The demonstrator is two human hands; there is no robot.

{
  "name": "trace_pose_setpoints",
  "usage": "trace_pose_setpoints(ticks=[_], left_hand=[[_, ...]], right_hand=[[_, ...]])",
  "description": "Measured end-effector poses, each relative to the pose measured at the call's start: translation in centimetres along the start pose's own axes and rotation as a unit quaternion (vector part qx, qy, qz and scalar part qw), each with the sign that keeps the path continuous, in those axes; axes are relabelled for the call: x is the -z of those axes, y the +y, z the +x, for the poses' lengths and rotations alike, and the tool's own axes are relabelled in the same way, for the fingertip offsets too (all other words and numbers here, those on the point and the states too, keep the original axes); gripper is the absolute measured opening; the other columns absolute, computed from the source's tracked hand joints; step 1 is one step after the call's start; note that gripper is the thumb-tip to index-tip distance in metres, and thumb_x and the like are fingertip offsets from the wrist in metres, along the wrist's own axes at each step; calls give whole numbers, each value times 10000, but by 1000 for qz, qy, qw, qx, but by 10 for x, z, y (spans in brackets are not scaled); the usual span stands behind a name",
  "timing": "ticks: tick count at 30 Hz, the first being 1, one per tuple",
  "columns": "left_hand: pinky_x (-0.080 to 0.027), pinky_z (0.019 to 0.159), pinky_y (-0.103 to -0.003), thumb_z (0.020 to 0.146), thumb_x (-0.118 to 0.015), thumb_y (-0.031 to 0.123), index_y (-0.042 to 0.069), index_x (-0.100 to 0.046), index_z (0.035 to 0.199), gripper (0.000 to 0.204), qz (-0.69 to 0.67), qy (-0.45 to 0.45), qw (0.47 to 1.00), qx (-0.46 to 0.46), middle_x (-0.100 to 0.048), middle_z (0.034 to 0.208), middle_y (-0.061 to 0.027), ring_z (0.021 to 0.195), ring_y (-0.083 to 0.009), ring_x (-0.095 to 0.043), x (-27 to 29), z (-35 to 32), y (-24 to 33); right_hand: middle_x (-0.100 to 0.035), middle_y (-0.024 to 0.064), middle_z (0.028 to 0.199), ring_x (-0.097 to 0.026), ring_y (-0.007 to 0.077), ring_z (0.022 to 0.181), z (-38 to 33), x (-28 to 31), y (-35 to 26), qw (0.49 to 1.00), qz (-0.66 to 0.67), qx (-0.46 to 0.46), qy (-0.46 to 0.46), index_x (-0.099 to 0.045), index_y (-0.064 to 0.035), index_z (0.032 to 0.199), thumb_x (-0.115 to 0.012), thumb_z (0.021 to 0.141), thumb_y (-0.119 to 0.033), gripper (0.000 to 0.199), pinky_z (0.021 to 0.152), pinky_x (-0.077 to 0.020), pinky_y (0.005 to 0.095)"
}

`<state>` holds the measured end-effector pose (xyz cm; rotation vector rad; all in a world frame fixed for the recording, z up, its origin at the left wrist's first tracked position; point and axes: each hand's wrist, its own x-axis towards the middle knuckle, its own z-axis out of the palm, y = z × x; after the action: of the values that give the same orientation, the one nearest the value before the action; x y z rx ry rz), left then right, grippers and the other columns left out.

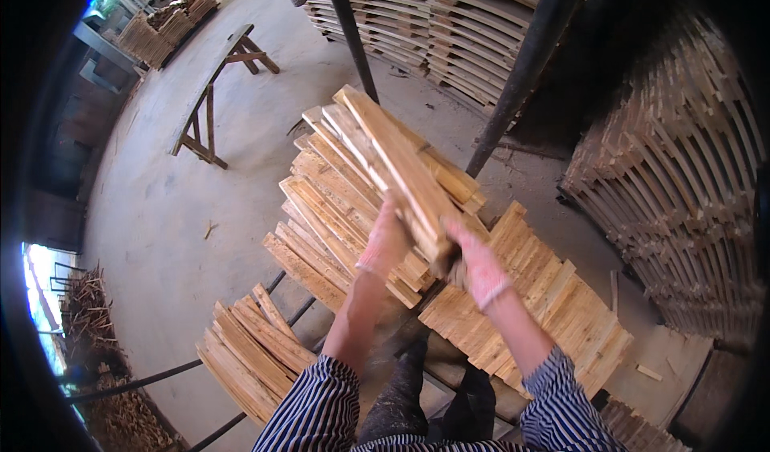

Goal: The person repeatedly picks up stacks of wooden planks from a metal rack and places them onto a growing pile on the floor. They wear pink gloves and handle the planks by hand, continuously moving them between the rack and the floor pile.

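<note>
Between my two gloved hands is a small bundle of pale wooden boards (395, 157), tilted with its far end to the upper left. My left hand (387, 239) closes on the bundle's left side near its close end. My right hand (479, 263) grips the right side of that same end; its fingertips are partly hidden and blurred. Under and beside the bundle lie rows of loose boards (309, 239). Right of these, a neat row of shorter wood pieces (533, 287) runs toward the lower right.
Another group of boards (249, 356) rests at lower left on dark metal rails (160, 378). Dark posts (525, 71) rise beyond the boards. Tall stacks of slats (674, 187) stand at right, more slats (425, 31) behind. A wooden bench (210, 83) stands at far left.
</note>
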<state>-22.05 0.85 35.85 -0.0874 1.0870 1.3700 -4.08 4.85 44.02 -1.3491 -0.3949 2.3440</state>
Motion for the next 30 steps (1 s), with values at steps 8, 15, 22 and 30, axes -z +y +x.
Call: trace_pose_setpoints(ticks=[8,15,22,30], left_hand=[[-521,1034,-456,929,-540,720,27,-469,1450,870,-137,-128,982,12,-625,1318,-167,1208,-328,-609,-19,-10,-133],[-538,979,-389,785,-890,235,30,-587,1343,667,34,-192,979,60,-682,1186,-89,1120,-226,-643,-23,-44,-318],[-527,1012,-377,750,-928,217,13,-562,1378,755,356,-341,864,102,-639,1321,-88,1147,-214,-620,-144,-22,-351],[-567,876,-359,827,-823,355,17,-553,1347,677,535,-384,751,55,-644,1233,-135,1019,-212,-661,-231,39,-454]], right_hand=[[-533,212,1382,-548,290,1271,-154,168,81,957,-287,-10,46,-327,15,1495,-831,829,-386,927,1034,-499,400],[-564,259,1384,-545,340,1334,-119,260,35,827,-523,174,110,-292,12,1503,-872,720,-431,1071,1088,-464,387],[-606,250,1343,-590,365,1277,-101,402,29,810,-544,83,201,-359,-26,1460,-860,739,-475,987,1057,-492,429],[-464,249,1508,-476,370,1389,-106,530,79,868,-281,324,252,-250,-25,1579,-850,736,-550,1160,1151,-393,398]])
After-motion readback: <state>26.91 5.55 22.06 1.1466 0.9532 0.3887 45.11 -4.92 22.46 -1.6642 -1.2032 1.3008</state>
